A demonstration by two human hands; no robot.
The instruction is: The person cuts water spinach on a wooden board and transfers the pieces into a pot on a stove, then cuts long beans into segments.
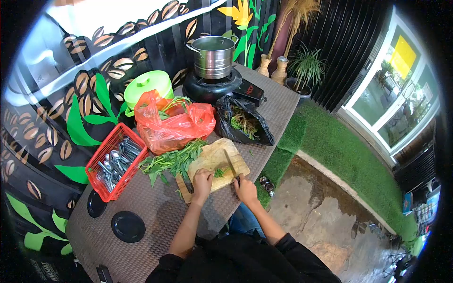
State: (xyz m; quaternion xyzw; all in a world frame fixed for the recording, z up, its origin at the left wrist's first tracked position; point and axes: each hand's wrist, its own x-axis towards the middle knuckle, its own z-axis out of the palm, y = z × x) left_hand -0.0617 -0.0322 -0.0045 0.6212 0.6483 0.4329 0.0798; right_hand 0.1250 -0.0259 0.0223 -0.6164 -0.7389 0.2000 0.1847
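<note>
My right hand [245, 188] is closed round the handle of a knife [230, 162], its blade pointing away over the wooden cutting board [213, 154]. On the board's left part rests my left hand [203, 184], fingers curled together; whatever they hold is hidden. Between the two hands lies a small heap of chopped greens [219, 173]. A bunch of leafy green stems [177, 160] spreads along the board's far left side, partly on the table. Just behind it sits a red plastic bag [172, 127] with more greens showing.
A black plastic bag [266, 134] with plant scraps stands behind the board. Farther back, a steel pot [214, 63] sits on a portable stove [198, 87]. At left are a red basket [111, 188] of cutlery, a green lidded container [153, 82] and a black plate [128, 227].
</note>
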